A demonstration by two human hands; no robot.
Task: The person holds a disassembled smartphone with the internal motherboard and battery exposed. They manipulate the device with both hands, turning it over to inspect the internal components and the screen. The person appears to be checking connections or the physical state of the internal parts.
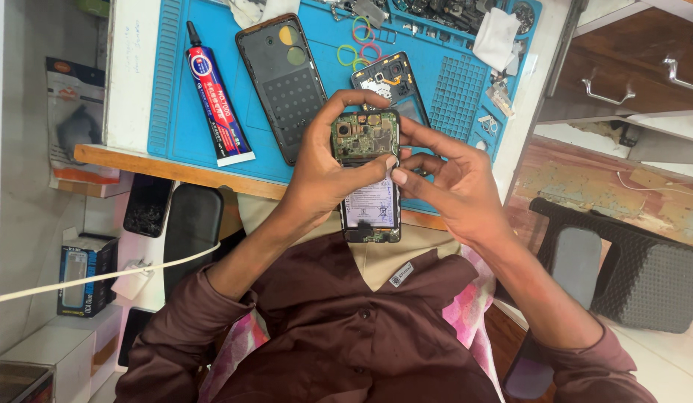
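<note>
— Green circuit board up top, white-labelled battery below: is that the opened phone [367,175] you have in hand?

— Yes. You hold it upright, off the table, just past the near edge of the blue mat [175,89] and above your lap.

— How is your grip?

— Your left hand [317,175] wraps the top and left edge, fingers curled over the upper rim and the thumb laid across the middle. Your right hand [455,190] pinches the right edge, one fingertip [399,177] pressed where board meets battery, the other fingers bent loosely behind.

— What should you mind there?

— I judge the work to be at that seam, so let the left hand carry the weight while the right does only the fine touch. Press with the pad, not the nail, and stay off the bare components.

— Anything nearby to watch?

— The glue tube [216,97], the black back cover [283,82], a second stripped phone [391,86] and loose rubber bands [360,41] lie on the mat beyond your hands. Resting your wrists on the table edge would likely steady you.
</note>
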